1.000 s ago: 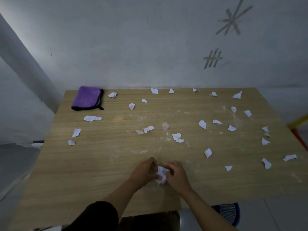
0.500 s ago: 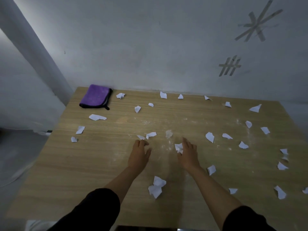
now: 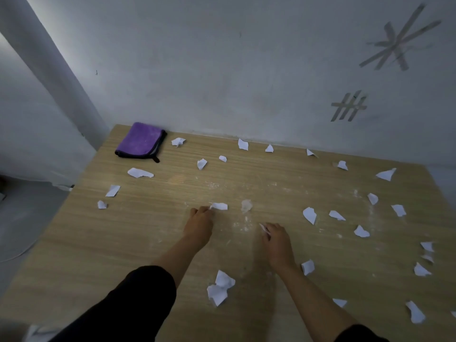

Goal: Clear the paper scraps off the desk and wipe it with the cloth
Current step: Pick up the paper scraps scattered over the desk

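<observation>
Several white paper scraps lie scattered over the wooden desk (image 3: pixel 148 243). My left hand (image 3: pixel 199 223) has its fingers curled at the desk's middle and pinches the end of a white scrap (image 3: pixel 219 206). My right hand (image 3: pixel 276 239) is curled round another small scrap (image 3: pixel 264 228), of which only an edge shows. A small heap of gathered scraps (image 3: pixel 220 287) sits near the front edge between my forearms. The folded purple cloth (image 3: pixel 140 143) lies untouched at the far left corner.
White dust smears (image 3: pixel 244 223) mark the desk's middle. The grey wall (image 3: pixel 246 70) runs along the back edge, with tape marks (image 3: pixel 348 107) on it. More scraps (image 3: pixel 309 214) crowd the right side and the far edge.
Both hands left the heap of scraps near the front edge and reached forward to the desk's middle. Each hand has since closed its fingers on a scrap there.
</observation>
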Motion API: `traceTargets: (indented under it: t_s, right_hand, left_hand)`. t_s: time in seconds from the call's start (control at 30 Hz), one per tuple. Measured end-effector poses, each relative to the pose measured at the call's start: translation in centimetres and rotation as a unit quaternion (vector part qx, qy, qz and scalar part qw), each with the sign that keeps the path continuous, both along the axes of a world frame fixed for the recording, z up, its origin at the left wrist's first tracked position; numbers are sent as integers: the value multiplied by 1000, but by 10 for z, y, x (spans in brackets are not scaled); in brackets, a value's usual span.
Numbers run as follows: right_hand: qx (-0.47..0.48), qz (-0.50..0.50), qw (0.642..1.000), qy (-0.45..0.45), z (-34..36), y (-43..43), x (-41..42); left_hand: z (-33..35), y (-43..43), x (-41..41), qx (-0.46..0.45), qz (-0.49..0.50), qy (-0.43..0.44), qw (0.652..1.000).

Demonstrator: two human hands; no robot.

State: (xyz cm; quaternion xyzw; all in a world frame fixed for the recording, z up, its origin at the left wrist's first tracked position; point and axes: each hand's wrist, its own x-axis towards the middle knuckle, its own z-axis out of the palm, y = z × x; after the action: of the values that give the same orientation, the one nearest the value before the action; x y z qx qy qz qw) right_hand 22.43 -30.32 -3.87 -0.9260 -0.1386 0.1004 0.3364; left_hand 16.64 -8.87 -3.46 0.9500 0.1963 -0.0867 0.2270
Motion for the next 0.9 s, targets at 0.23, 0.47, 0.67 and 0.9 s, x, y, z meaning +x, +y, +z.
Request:
traceTargets:
  t_s: [0.23,0.47,0.67,0.9]
  right_hand:
    - [161,-100,959,210,20,6,-8]
    - [151,-37,950,271,14,3,-46]
    - [160,-32,965,205,12,5,-89]
    - [76,24,987,143,16,9,-118]
  left_hand:
    - [20,-6,-20,-164,73,-106,978]
    - [19,-12,-66,-261,24,-69,963]
    - [8,-18,-97,-205,-55,-69,975]
    - [15,-24,-110,-166,-110,-57,978]
